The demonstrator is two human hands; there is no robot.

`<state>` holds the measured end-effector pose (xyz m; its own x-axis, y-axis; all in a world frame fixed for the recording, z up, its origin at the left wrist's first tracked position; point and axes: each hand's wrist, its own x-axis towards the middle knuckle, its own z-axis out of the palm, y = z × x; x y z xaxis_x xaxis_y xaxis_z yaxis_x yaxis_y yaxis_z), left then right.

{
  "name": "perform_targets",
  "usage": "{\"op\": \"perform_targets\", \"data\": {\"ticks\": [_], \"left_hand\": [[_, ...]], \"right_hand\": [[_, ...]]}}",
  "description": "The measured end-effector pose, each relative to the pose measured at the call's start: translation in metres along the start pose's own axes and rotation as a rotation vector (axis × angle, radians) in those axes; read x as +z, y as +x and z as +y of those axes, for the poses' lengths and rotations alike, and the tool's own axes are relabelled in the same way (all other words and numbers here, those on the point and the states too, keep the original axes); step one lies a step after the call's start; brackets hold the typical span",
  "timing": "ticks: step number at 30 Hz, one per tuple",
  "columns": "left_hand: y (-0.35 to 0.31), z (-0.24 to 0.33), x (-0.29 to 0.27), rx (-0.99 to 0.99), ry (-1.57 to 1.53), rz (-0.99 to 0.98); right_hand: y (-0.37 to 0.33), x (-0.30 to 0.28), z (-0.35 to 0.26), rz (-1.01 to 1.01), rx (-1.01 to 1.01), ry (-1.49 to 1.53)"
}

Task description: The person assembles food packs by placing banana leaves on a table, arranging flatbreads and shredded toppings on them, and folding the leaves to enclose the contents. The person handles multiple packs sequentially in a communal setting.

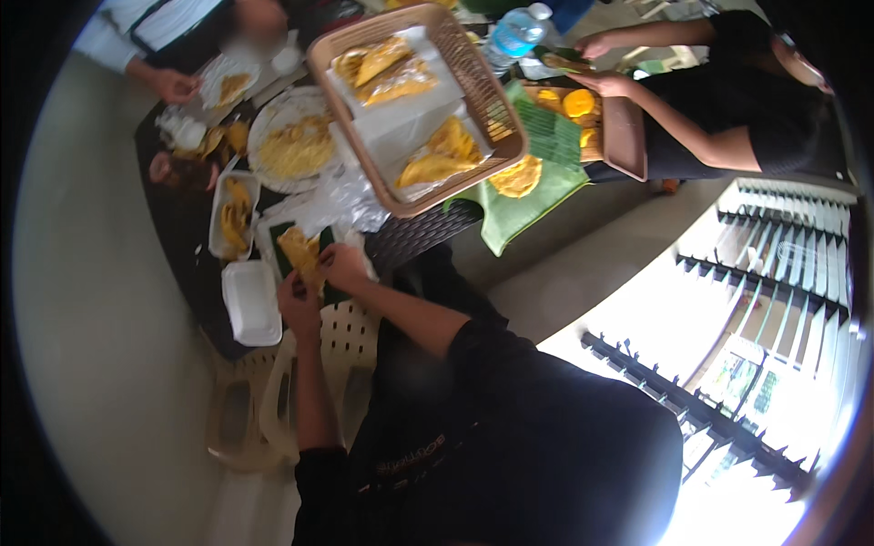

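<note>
My left hand (299, 302) and my right hand (344, 266) both pinch the edges of a folded yellow-orange pastry (299, 248). The pastry is held over a dark green piece of banana leaf (333, 293) at the near edge of the table. My left fingers grip its lower end and my right fingers its right side. Just left of my hands sits a white foam box (253, 303). Beyond it, another foam tray (229, 244) holds yellowish-brown pieces of food. Crumpled clear plastic (350, 198) lies behind my right hand.
A brown basket (319, 68) holds several wrapped folded pastries. Nearby are a plate (259, 173) of shredded yellow filling, a flat orange dough round (519, 177) on a banana leaf (510, 218), and a water bottle (519, 35). Two other people work across the table. Plastic chairs (273, 409) stand close by.
</note>
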<state>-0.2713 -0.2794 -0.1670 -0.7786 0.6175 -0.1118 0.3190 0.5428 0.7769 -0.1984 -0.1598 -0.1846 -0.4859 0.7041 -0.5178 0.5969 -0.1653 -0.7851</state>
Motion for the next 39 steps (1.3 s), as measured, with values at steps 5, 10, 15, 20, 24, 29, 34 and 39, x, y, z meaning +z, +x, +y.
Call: {"op": "perform_targets", "data": {"ticks": [5, 10, 15, 20, 24, 29, 34, 39], "left_hand": [[0.002, 0.008, -0.004, 0.118, 0.111, 0.074], [-0.010, 0.021, -0.009, 0.026, 0.095, 0.020], [-0.014, 0.019, -0.008, 0.273, 0.348, 0.057], [-0.009, 0.027, -0.007, 0.290, 0.447, 0.002], [-0.007, 0.031, -0.009, 0.352, 0.521, -0.008], [-0.006, 0.030, -0.011, 0.393, 0.546, -0.017], [-0.005, 0.030, -0.011, 0.417, 0.487, -0.004], [-0.007, 0.031, -0.011, 0.428, 0.423, 0.011]], "right_hand": [[0.002, -0.007, -0.001, -0.069, 0.012, -0.049], [0.008, -0.006, 0.021, -0.137, 0.029, 0.033], [0.003, -0.006, 0.021, -0.155, 0.023, -0.016], [0.000, -0.009, 0.012, -0.160, 0.022, -0.016], [-0.006, -0.011, 0.004, -0.118, 0.009, 0.040], [-0.010, -0.011, 0.001, -0.100, 0.002, 0.064], [-0.010, -0.006, 0.005, -0.063, -0.073, 0.061], [-0.008, -0.001, 0.009, -0.045, -0.126, 0.045]]}}
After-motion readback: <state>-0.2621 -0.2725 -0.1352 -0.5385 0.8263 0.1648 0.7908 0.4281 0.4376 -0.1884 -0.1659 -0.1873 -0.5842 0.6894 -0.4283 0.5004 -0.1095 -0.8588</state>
